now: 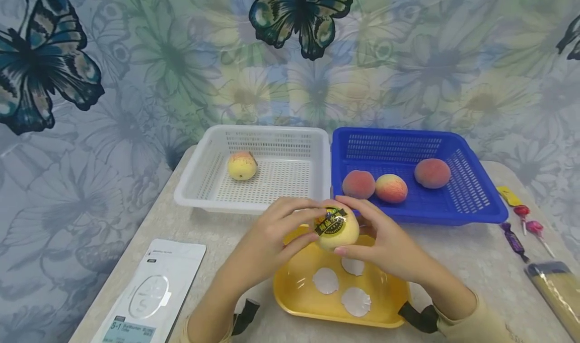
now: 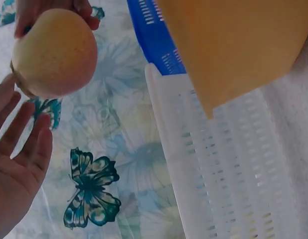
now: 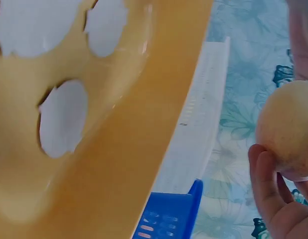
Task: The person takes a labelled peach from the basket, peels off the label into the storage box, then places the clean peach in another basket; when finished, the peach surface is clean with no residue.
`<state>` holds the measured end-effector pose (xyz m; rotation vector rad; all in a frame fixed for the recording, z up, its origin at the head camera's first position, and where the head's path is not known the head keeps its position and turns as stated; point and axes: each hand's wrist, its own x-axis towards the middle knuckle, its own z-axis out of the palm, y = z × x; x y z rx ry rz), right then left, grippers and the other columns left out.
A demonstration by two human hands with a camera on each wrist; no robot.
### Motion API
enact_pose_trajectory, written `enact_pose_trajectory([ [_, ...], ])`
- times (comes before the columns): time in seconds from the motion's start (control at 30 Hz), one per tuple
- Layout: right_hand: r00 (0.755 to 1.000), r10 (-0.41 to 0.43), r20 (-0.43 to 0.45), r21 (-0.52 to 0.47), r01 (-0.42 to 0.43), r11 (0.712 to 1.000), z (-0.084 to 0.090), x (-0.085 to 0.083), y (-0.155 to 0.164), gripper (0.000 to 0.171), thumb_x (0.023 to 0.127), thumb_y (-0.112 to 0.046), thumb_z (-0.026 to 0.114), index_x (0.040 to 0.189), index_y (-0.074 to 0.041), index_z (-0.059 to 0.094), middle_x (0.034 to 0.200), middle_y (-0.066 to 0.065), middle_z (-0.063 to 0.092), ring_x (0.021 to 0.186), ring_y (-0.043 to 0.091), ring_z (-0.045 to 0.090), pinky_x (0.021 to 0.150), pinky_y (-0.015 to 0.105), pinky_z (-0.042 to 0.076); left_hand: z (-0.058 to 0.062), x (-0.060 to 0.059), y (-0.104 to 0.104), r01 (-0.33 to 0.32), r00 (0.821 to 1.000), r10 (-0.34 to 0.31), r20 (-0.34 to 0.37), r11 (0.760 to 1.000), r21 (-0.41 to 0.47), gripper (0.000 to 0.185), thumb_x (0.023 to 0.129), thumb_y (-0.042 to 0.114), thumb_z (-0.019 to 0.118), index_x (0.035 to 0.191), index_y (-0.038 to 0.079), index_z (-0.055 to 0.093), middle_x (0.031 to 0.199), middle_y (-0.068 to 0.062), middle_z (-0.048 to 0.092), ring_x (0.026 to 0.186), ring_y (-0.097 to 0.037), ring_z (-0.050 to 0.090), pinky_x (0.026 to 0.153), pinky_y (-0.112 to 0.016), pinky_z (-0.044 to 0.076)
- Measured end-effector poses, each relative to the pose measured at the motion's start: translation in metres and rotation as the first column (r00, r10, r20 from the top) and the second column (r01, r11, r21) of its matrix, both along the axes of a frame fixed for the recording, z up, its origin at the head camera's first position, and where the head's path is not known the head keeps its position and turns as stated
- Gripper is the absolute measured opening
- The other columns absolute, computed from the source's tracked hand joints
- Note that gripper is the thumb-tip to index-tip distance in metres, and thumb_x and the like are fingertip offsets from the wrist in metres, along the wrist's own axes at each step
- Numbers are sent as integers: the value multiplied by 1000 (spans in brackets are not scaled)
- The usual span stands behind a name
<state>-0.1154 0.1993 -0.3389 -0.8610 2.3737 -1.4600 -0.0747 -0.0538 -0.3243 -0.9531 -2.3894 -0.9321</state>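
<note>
A pale yellow fruit with a black and gold sticker is held between both hands above a yellow tray. My left hand pinches its left side with forefinger and thumb, by the sticker. From the other side my right hand grips it, fingers over the top and thumb beneath. The left wrist view shows the fruit above my left hand, whose other fingers lie straight. In the right wrist view the fruit rests on my right hand, beside the tray.
Behind the tray stand a white basket holding one yellow fruit and a blue basket with three peaches. A white packet lies front left. Wrapped sweets and a yellowish pack lie at the right.
</note>
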Motion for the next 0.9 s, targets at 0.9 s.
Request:
enact_pose_trajectory([
  [0.9, 989, 114, 94, -123, -102, 987, -3, 19, 28, 71, 88, -16, 76, 149, -29, 40, 143, -2, 52, 115, 15, 64, 94, 28, 55, -7, -7, 31, 121, 873, -185, -450, 978, -167, 24, 97, 0, 55, 107, 16, 69, 105, -1, 66, 95, -12, 64, 91, -18, 52],
])
